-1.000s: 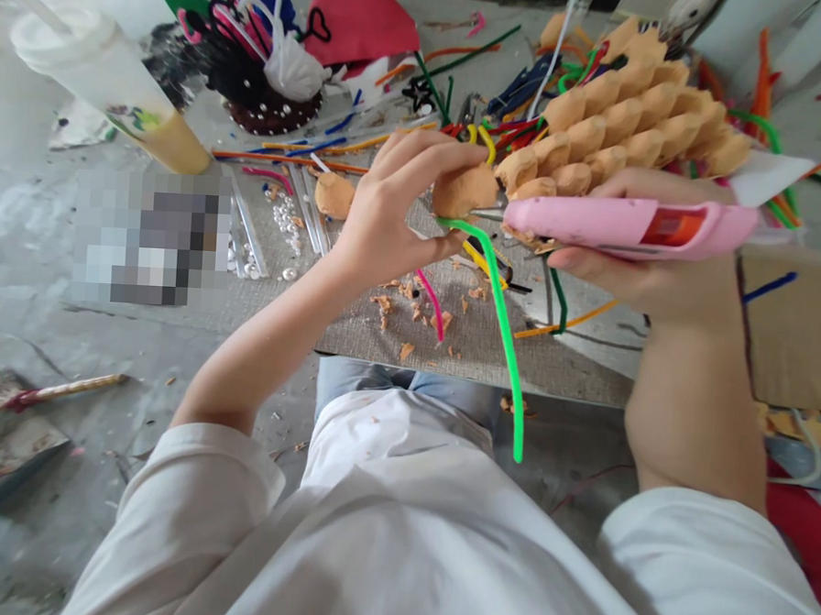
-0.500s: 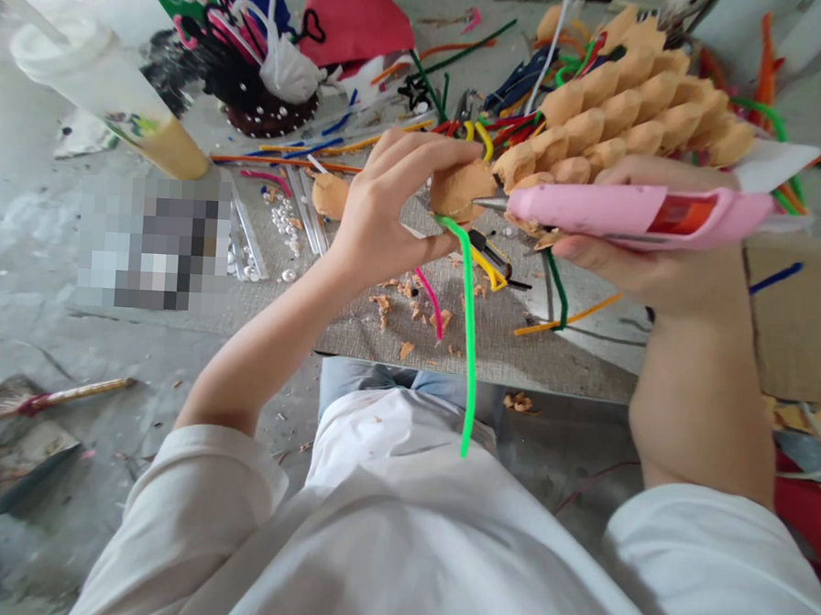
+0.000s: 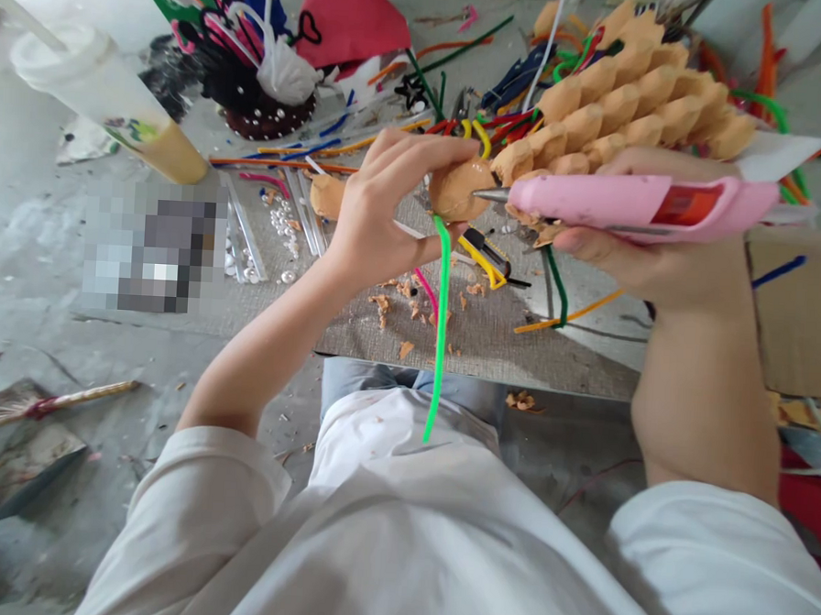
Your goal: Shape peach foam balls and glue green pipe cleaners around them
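My left hand [image 3: 381, 205] pinches a tan foam petal [image 3: 458, 187] with a bright green pipe cleaner [image 3: 440, 327] hanging straight down from it over my lap. My right hand [image 3: 637, 260] grips a pink glue gun [image 3: 636, 206] held level, and its metal nozzle touches the petal's right side. Just behind the gun lies a cluster of tan foam petals [image 3: 620, 107] in overlapping rows.
The grey work board [image 3: 491, 339] carries foam crumbs, a yellow utility knife [image 3: 486, 255], loose pipe cleaners [image 3: 287, 159], pearl beads [image 3: 283, 227] and a spare petal [image 3: 328, 196]. A lidded drink cup [image 3: 105, 99] stands at the left, red fabric [image 3: 353, 20] at the back, cardboard [image 3: 802, 310] at the right.
The green pipe cleaner has swung leftward, from slanting down to the right to hanging straight. The glue gun nozzle has come up against the petal.
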`<state>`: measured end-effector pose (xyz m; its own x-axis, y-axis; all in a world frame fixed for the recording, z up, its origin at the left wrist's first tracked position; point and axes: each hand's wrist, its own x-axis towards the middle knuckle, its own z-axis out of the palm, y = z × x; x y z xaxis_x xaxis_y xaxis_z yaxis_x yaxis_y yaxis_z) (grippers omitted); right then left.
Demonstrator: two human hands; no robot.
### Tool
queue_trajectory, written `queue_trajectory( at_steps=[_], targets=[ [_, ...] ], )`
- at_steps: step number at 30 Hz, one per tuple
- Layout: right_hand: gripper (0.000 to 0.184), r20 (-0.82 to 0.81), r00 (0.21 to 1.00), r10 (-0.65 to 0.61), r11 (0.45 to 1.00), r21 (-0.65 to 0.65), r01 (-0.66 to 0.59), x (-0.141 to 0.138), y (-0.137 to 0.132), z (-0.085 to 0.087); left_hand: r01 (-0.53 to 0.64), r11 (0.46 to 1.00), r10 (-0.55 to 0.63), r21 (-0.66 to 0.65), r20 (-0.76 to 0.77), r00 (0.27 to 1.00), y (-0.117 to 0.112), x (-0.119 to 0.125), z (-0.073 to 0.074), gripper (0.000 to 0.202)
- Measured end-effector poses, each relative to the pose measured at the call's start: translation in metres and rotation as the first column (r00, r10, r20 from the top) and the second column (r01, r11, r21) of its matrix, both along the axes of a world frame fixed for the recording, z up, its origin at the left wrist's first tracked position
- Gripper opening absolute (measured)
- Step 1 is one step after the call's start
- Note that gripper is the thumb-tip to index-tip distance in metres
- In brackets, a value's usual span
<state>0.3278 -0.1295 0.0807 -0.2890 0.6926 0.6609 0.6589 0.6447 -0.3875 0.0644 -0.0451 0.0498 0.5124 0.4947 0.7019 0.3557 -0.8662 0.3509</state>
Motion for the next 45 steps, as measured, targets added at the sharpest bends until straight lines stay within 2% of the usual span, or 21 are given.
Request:
queue_trajectory(
  at_steps=[6, 13, 22, 25, 30, 36, 40, 45],
  targets=[
    [0.033, 0.089, 0.993, -0.074, 0.997, 0.026, 0.072, 0.001, -0.002, -0.001, 0.122, 0.974, -0.144, 0.193, 0.102, 0.984, 0.011, 0.002, -0.006, 0.048],
    [0.037, 0.076, 0.995, -0.063, 0.998, -0.001, 0.064, 0.003, -0.001, 0.002, 0.136, 0.985, -0.149, 0.104, 0.129, 0.980, 0.008, 0.001, -0.007, 0.050],
    [0.042, 0.055, 0.997, -0.060, 0.998, 0.000, 0.060, 0.003, 0.001, 0.005, 0.120, 0.984, -0.137, 0.131, 0.127, 0.982, 0.012, 0.002, -0.011, 0.051],
    [0.043, 0.055, 0.995, -0.082, 0.996, -0.035, 0.084, 0.004, 0.000, 0.005, 0.123, 0.986, -0.140, 0.112, 0.154, 0.978, 0.012, 0.003, -0.013, 0.051],
    [0.045, 0.005, 0.987, -0.163, 0.986, -0.041, 0.164, 0.007, -0.003, -0.001, 0.066, 0.997, -0.069, 0.028, 0.111, 0.991, 0.013, 0.002, -0.015, 0.054],
    [0.054, -0.003, 0.971, -0.239, 0.962, -0.135, 0.237, 0.009, -0.005, -0.004, 0.162, 0.983, -0.176, 0.091, 0.174, 0.969, 0.017, 0.002, -0.016, 0.060],
    [0.055, 0.013, 0.985, -0.169, 0.972, -0.166, 0.169, 0.010, -0.003, -0.003, 0.168, 0.981, -0.184, 0.093, 0.196, 0.963, 0.018, 0.002, -0.017, 0.060],
    [0.057, -0.069, 0.980, -0.185, 0.966, -0.194, 0.169, 0.011, -0.003, -0.008, 0.122, 0.991, -0.130, 0.061, 0.155, 0.979, 0.020, 0.001, -0.021, 0.063]
  ],
)
